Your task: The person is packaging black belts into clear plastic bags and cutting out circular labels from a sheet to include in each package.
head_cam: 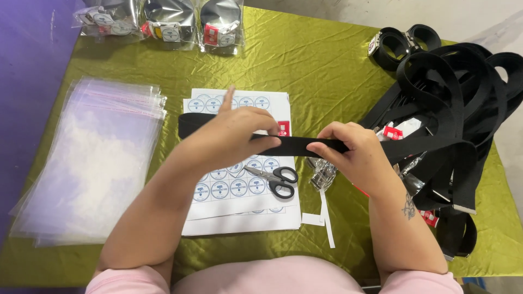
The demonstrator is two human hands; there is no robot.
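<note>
Both hands, left [231,136] and right [348,149], fingers pinched shut, stretch one black woven belt [294,145]; three bagged belts [163,24] at eleven o'clock, tangled belt pile [452,109] at three unbagged.

You are holding a black strap [294,145] flat between your left hand [231,136] and your right hand [348,152], pinching it with your fingers. Under your hands, small scissors [275,177] are lying on a sheet of round stickers [239,188]. Clear bags [90,163] are sitting at your left, and a pile of black belts [452,109] at your right.
</note>
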